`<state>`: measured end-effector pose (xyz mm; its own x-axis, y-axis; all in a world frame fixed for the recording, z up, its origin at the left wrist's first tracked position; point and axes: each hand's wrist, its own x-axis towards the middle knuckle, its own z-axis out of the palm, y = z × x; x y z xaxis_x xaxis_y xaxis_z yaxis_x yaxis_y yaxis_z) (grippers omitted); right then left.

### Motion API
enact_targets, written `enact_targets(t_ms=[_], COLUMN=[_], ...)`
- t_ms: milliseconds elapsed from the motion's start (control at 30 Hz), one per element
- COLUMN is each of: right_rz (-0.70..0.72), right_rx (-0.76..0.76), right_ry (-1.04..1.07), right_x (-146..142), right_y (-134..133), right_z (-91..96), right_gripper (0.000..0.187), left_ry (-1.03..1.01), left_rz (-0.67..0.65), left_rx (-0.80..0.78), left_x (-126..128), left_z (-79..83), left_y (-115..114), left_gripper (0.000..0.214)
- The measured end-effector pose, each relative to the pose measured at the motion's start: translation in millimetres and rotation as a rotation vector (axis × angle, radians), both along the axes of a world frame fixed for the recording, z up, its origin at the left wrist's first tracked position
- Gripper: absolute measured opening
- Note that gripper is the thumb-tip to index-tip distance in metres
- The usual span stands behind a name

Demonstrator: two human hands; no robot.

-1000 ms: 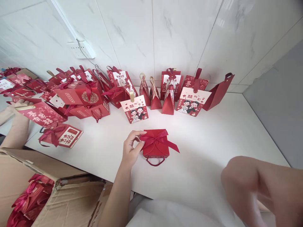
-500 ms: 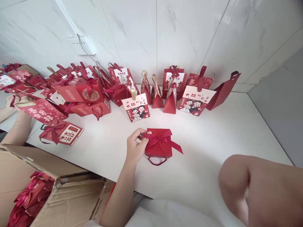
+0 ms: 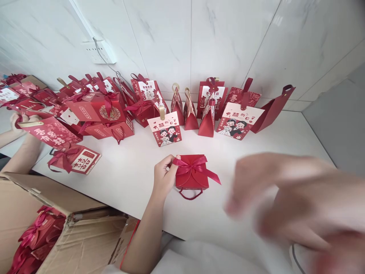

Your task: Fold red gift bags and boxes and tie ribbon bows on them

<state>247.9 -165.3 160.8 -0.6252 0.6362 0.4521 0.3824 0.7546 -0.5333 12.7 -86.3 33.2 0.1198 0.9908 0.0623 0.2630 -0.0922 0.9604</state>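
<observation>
My left hand (image 3: 165, 175) is closed on the left edge of a small red gift box (image 3: 190, 180), thumb on top near the ribbon. The box rests on the white table, tied with a magenta bow (image 3: 192, 166), its dark red cord handle (image 3: 191, 196) hanging toward me. At the right, close to the camera, my right hand (image 3: 273, 190) is smeared by motion and apart from the box; whether it holds anything cannot be made out. Behind the box stand two cards or bags printed with a cartoon couple, a left one (image 3: 165, 131) and a right one (image 3: 238, 121).
Several red gift bags (image 3: 207, 123) line the tiled wall. Stacked red boxes (image 3: 97, 108) fill the left, beside another ribboned box (image 3: 75, 160). Another person's hands (image 3: 17, 123) work at far left. An open cardboard carton (image 3: 85, 239) stands below the table edge (image 3: 119, 207).
My right hand has swung from the lower right up and leftward over the table, now blurred. My left hand and the gift box have hardly moved.
</observation>
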Motion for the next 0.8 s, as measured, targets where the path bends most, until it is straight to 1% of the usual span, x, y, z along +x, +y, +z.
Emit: enact_targets(t_ms=[33,67,100,167,200,300,367,467,533,600,633,667,733,800], right_rz=[0.056,0.020,-0.038,-0.149,-0.157,-0.125,-0.122,-0.140,-0.134,-0.140,-0.160,-0.195,-0.282,-0.343], right_rx=[-0.007,-0.039,-0.055,-0.095,-0.119,-0.205,-0.259,-0.299,-0.315,-0.327,-0.330,-0.334,-0.353,-0.380], right_ry=[-0.018,-0.122,-0.239,-0.426,-0.476,-0.517,-0.521,-0.536,-0.541,-0.550,-0.559,-0.571,-0.610,-0.647], right_x=[-4.2,-8.6,-13.2,-21.7,-25.2,-30.8,-31.0,-29.5,-29.0,-28.8,-28.6,-28.0,-25.6,-21.5], right_y=[16.1,31.2,44.4,62.5,67.4,70.3,68.2,66.3,66.4,66.9,67.2,67.5,68.2,68.9], right_z=[-1.5,-5.5,-11.6,-26.2,-33.1,-45.0,-46.2,-45.1,-45.3,-46.2,-46.6,-46.9,-47.2,-47.1], right_gripper=[0.024,0.018,0.017,0.021,0.023,0.023,0.022,0.020,0.020,0.017,0.014,0.012,0.014,0.017], left_ry=[0.001,0.004,0.007,0.012,0.013,0.013,0.000,-0.028,-0.036,-0.031,-0.028,-0.030,-0.058,-0.115], left_rz=[-0.002,-0.003,-0.006,-0.009,-0.010,-0.005,-0.003,0.004,-0.001,-0.057,-0.102,-0.150,-0.219,-0.234], left_rx=[0.003,0.009,0.015,0.022,0.020,-0.004,-0.029,-0.063,-0.078,-0.077,-0.078,-0.082,-0.103,-0.131], left_x=[0.3,0.6,0.6,0.2,-0.2,-1.4,-1.9,-3.1,-5.9,-11.2,-14.6,-18.3,-25.1,-29.4], left_z=[0.4,0.7,0.8,0.9,1.0,0.7,0.1,-0.8,-0.6,0.6,1.3,1.8,2.0,0.5], left_y=[-0.2,-0.4,-0.5,-0.6,-0.6,-0.1,0.3,1.2,1.4,1.0,0.5,-0.2,-1.8,-2.7], left_gripper=[0.040,0.040,0.040,0.040,0.041,0.040,0.038,0.036,0.029,0.014,0.010,0.015,0.024,0.026])
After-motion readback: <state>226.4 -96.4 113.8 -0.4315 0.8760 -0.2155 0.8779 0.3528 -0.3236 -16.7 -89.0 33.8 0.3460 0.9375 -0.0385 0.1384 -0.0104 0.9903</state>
